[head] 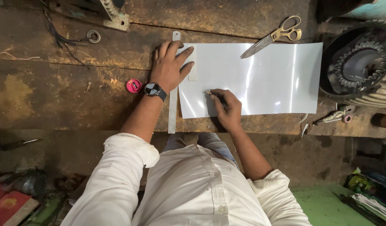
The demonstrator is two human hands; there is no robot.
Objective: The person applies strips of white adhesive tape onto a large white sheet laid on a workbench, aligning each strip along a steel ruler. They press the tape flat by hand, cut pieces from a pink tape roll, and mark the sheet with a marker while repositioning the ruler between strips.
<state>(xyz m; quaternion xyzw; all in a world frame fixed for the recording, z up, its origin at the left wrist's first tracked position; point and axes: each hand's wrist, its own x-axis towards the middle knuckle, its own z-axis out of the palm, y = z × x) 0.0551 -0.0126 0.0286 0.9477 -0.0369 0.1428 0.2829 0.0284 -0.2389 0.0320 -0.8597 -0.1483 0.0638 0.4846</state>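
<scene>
A worn wooden workbench [55, 83] carries a glossy white sheet [264, 79]. The left hand [170, 67] presses flat, fingers spread, on a small template and steel ruler [173, 113]. Beside it, the right hand [226, 106] pinches a pencil [209, 93], mostly hidden; scissors [274, 35] lie beyond.

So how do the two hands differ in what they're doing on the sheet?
The left hand lies flat, fingers spread, pressing a small white strip at the corner of the glossy sheet; the right hand is curled around a pencil, its tip on the sheet. The left wrist wears a dark watch; the right wrist is bare. Both rest on the sheet, near its left edge.
</scene>
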